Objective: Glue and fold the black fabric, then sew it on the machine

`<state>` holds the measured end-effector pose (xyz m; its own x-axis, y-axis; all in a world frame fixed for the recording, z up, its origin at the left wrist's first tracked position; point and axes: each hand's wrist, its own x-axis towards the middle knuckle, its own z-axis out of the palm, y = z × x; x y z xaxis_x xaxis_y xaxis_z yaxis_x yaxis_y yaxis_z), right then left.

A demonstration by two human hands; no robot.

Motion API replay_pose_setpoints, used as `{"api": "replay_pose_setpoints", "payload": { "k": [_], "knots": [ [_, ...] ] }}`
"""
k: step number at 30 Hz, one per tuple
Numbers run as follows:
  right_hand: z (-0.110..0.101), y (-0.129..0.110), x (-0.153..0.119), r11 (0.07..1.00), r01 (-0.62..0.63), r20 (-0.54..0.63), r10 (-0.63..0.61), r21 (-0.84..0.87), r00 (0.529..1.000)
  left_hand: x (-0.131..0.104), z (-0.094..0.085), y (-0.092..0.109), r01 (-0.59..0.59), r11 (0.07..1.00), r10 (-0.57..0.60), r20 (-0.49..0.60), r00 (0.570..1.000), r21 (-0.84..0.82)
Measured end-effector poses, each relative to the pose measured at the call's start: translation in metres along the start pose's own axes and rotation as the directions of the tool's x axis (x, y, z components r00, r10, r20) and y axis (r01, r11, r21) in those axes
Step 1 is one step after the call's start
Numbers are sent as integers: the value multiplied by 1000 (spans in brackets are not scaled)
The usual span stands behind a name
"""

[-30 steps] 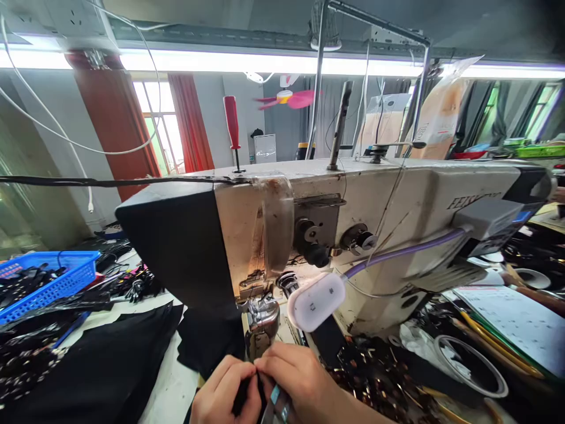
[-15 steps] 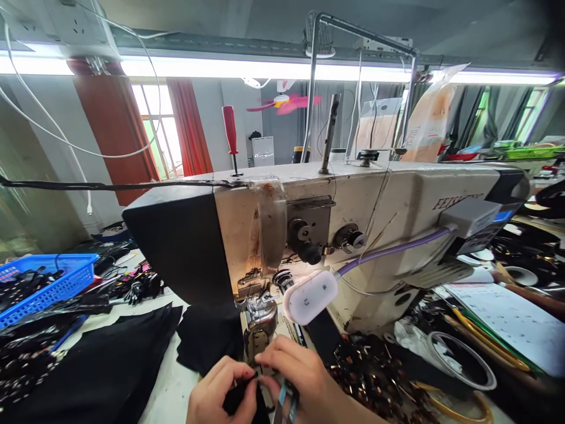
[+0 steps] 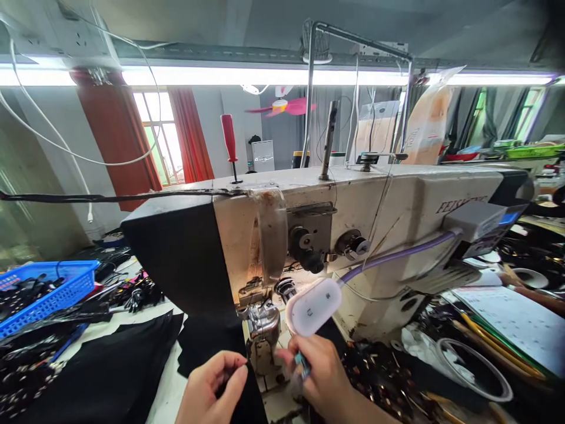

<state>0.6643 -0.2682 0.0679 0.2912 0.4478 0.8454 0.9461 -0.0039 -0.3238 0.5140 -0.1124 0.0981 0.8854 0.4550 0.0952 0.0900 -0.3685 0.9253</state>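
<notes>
My left hand (image 3: 214, 386) is closed, thumb and forefinger tips pressed together. Whatever lies between them is too small to make out. Just behind its fingers runs a piece of black fabric (image 3: 251, 397), reaching toward the presser foot of the sewing machine (image 3: 265, 321). My right hand (image 3: 320, 371) wraps around a small teal-handled tool (image 3: 302, 365), partly hidden and blurred. This hand is right of the machine's narrow bed (image 3: 276, 380), below the white lamp (image 3: 315, 306). A gap separates my two hands.
Black fabric pieces (image 3: 101, 365) lie on the table at left, near a blue basket (image 3: 48, 288). A heap of dark, shiny pieces (image 3: 379, 377) is at right, beside a white ring (image 3: 474, 371). A red screwdriver (image 3: 228, 141) stands upright on the machine's top.
My hands were together over the black fabric and are now apart. The right hand has moved right and up with the teal-handled tool; the left has shifted slightly left.
</notes>
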Motion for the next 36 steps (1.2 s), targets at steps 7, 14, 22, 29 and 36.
{"api": "replay_pose_setpoints", "payload": {
  "k": [7, 14, 22, 29, 36],
  "knots": [
    [9, -1, 29, 854, 518, -71, -514, 48, 855, 39, 0, 17, 100, 993, -102, -17, 995, -68],
    [19, 28, 25, 860, 510, 13, -510, -25, 860, 65, 2, 19, 153, 976, -148, 44, 988, -153],
    [42, 41, 9, 863, 481, -43, -492, -154, 870, 69, -1, 2, 202, 974, -200, 23, 979, -102],
    [38, 38, 6, 884, 448, 124, -433, -136, 893, 68, -3, -4, 233, 969, -236, -30, 971, -86],
    [24, 19, 38, 809, 560, -96, -580, -179, 809, 71, -9, 5, 258, 962, -260, -10, 966, -90]
  ]
}}
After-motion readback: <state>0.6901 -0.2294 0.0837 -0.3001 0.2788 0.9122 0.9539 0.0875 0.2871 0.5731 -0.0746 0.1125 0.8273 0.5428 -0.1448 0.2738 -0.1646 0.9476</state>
